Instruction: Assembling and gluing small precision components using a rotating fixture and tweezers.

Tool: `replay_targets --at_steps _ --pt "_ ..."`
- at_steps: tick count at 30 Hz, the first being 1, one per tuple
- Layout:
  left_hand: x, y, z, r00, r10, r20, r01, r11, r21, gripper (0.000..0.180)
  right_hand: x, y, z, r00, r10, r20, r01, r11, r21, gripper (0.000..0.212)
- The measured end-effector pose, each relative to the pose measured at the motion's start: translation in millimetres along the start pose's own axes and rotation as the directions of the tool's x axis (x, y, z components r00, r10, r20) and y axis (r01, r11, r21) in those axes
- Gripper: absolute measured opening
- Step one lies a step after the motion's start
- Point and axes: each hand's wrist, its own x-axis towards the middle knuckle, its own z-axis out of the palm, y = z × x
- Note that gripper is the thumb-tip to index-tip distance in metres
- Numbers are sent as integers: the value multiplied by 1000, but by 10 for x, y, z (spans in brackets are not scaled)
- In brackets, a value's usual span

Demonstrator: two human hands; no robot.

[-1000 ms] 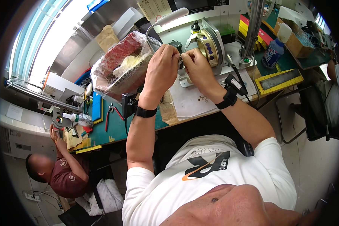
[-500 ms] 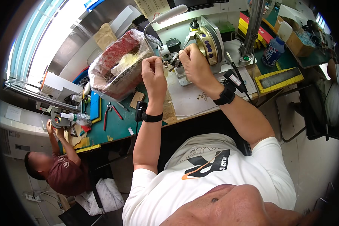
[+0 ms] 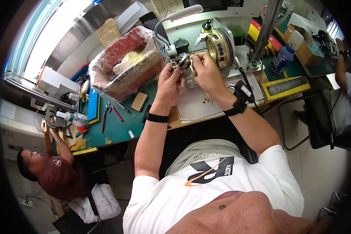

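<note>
Both my hands are raised over the bench, in front of a bench-top machine with a brass ring (image 3: 221,50) that has dark purple marks along its rim. My left hand (image 3: 169,85) is closed in a pinch, its fingertips at a small metal fixture (image 3: 182,61) on the machine's left side. Just right of it, my right hand (image 3: 208,73) pinches too, its thumb and fingertips close to the same fixture. Whatever lies between the fingers of either hand is too small or hidden to make out. A white gooseneck lamp (image 3: 185,14) hangs above the fixture.
Left of my hands stands a plastic-lined box (image 3: 102,80) with fine yellowish strands inside. Red-handled pliers (image 3: 104,121) and a wooden block (image 3: 139,101) lie on the green bench. At right are a blue bottle (image 3: 280,60) and a yellow-edged block (image 3: 286,85). A co-worker (image 3: 60,175) sits at left.
My left hand has moved right, from beside the fixture up against it, closer to my right hand. The right hand has lowered slightly and shifted right. The whole view has shifted a little.
</note>
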Motion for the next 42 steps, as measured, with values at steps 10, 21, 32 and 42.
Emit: replay_targets --at_steps 10,21,32,42 --pt "-7 54 -60 994 -113 -5 112 981 159 31 118 -81 27 998 -56 -7 55 996 -66 22" --pt "30 75 50 1000 -7 -19 8 999 37 15 73 -28 32 997 -70 -14 68 994 -81 24" --pt "-133 124 166 749 622 -226 -320 639 700 17 -400 -463 -956 754 -558 -346 441 820 -364 36" --pt "-325 358 1029 733 629 261 -517 265 814 18 -389 -664 -1609 979 139 -150 -146 989 -36 30"
